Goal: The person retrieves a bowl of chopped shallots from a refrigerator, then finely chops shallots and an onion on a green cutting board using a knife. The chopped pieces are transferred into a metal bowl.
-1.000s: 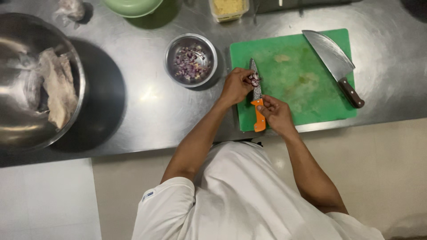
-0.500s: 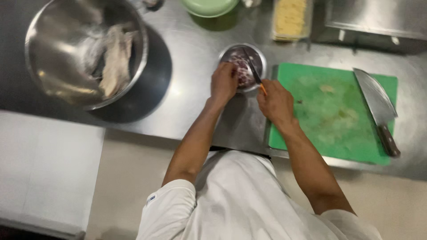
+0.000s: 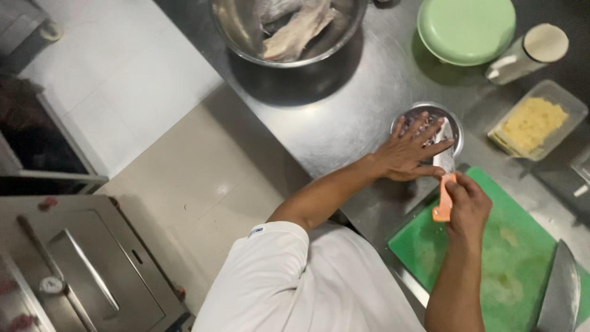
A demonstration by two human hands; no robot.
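Note:
My right hand point(image 3: 468, 206) grips the orange handle of a small knife point(image 3: 444, 175), its blade held upright over the rim of a small steel bowl point(image 3: 407, 115). My left hand point(image 3: 410, 149) is spread flat with fingers apart, sliding along the blade above the bowl. The bowl's contents are mostly hidden by my fingers. Below lies the green cutting board point(image 3: 517, 258), under my right wrist.
A large steel bowl point(image 3: 258, 43) holding pale fish pieces sits at the top. A green lidded dish point(image 3: 466, 27), a white shaker bottle point(image 3: 527, 52) and a clear tub of yellow shreds point(image 3: 533, 123) stand at the right. A cleaver point(image 3: 558, 295) rests on the board's right edge.
The view has swung and tilted. My left hand has opened flat against the knife blade over the small bowl; the right hand still holds the knife there.

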